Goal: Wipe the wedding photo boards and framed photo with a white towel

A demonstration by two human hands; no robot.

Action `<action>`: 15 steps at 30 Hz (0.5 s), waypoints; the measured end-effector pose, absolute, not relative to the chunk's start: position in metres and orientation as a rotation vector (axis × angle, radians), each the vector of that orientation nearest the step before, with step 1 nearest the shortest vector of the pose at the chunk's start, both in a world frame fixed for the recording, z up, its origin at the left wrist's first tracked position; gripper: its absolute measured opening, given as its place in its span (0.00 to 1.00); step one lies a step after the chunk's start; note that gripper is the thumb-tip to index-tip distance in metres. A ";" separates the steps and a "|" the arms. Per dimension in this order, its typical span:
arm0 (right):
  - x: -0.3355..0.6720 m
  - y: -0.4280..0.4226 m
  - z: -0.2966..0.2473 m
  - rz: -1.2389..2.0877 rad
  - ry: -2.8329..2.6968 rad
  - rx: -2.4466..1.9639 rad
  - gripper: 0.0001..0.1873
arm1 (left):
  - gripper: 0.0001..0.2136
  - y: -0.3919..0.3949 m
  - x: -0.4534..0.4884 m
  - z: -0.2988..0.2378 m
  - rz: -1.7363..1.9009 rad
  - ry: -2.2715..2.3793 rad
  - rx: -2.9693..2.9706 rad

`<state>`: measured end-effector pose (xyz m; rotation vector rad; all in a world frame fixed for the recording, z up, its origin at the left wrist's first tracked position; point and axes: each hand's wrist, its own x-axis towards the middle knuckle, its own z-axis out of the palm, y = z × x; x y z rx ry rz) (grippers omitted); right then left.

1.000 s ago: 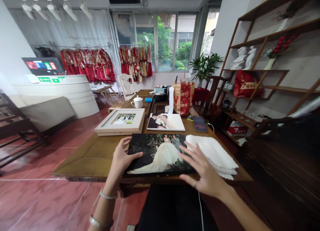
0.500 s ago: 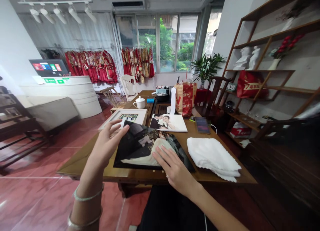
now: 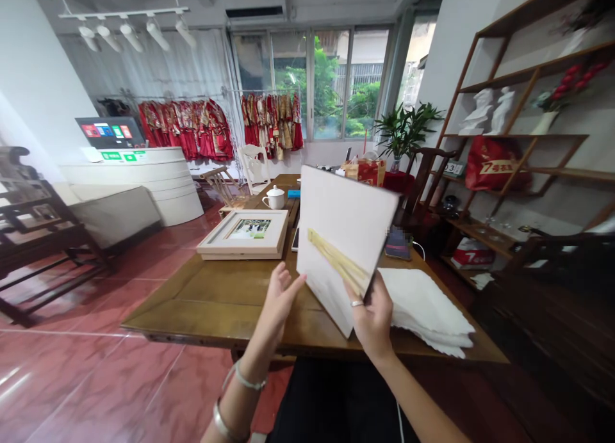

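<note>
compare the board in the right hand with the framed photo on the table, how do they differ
The board is held tilted up by the right hand; the framed photo lies flat on the table. The board shows a plain white side with yellowish strips, while the framed photo shows its picture. The board looks thin, the framed photo thick. Both are pale and four-sided.

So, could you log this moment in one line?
Right hand: gripping tilted panel; left hand: open beside it; white cloth: on table
</note>
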<state>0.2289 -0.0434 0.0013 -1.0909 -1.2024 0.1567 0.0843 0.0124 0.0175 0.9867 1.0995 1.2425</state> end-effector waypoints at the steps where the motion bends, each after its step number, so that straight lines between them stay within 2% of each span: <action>1: 0.225 -0.044 0.004 0.215 -1.116 -1.057 0.29 | 0.29 0.009 0.090 0.006 1.222 1.065 0.926; 4: 0.215 -0.047 0.015 0.346 -0.957 -0.943 0.30 | 0.30 0.000 0.100 -0.008 1.248 0.922 0.818; 9: 0.210 -0.053 0.025 0.542 -0.828 -0.832 0.31 | 0.18 -0.008 0.106 0.000 1.228 0.828 0.665; 12: 0.225 -0.066 0.018 0.662 -0.988 -0.860 0.34 | 0.14 -0.005 0.100 0.003 1.288 0.947 0.583; 15: 0.260 -0.090 0.009 0.725 -1.354 -1.097 0.35 | 0.11 0.000 0.080 0.007 1.296 1.090 0.574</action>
